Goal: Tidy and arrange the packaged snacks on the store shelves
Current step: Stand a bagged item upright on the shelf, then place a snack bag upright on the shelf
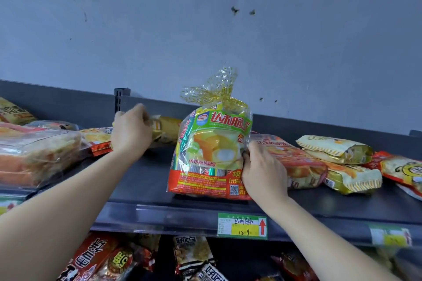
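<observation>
Fingers (253, 151) of right hand (262, 173) clamped low on tall green-and-red plastic cake bag (212, 143), judged soft, light, crushable; left hand (131, 131) apparently pinching yellow packet (167, 126).

A pale blue-grey wall (205, 18) is seen behind, pitted with small dark chips (235, 10). Against it a dark grey shelf (141, 178) is set, a slotted upright (118, 100) at its back and a green price label (242, 226) on its front rail.
</observation>
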`<state>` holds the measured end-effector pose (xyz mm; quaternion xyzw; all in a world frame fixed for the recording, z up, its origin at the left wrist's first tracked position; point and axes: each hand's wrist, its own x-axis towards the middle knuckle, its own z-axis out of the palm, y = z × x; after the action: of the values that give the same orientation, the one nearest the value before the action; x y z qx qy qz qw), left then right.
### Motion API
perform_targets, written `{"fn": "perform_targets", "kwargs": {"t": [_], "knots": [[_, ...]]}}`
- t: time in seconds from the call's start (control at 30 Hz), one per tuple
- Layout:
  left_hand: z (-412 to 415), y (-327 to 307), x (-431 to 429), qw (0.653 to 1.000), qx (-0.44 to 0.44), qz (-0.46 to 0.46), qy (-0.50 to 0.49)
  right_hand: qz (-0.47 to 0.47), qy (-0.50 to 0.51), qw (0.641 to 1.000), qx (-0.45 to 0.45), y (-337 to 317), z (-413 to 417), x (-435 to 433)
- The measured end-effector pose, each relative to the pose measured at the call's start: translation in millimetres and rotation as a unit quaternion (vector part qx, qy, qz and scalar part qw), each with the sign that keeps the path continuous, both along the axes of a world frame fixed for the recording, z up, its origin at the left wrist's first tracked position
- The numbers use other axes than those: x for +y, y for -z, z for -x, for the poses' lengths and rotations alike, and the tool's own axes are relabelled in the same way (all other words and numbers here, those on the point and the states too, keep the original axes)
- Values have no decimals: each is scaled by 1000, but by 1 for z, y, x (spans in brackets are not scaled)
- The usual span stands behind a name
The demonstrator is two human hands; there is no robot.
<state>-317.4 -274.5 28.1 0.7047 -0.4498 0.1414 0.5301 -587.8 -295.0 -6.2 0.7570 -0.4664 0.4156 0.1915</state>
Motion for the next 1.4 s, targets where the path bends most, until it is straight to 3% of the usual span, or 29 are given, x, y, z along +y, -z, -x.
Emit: {"fn": "perform_targets", "kwargs": {"t": [0.1,0.23,0.53,0.7,0.77,0.9,1.13,1.4], "knots": [[-5,-20,14,981,155,107,41,-2,2,1000,-2,0,-11,2],[3,-49,34,954,184,222,87,-11,15,1000,-20,0,-24,6],[22,-67,73,925,48,338,166,-133,-3,976,-171,-8,-41,27],[30,-62,86,913,-58,364,173,-240,-64,936,-250,-16,-44,54],[33,-56,89,910,-89,361,184,-274,-82,928,-241,-19,-47,64],[33,-49,96,907,-127,357,182,-229,-36,960,-156,-20,-60,68],[26,-48,118,895,-238,353,132,-272,-39,947,-166,-32,-81,49],[28,-54,135,879,-279,371,108,-318,-77,929,-173,-35,-74,54]]}}
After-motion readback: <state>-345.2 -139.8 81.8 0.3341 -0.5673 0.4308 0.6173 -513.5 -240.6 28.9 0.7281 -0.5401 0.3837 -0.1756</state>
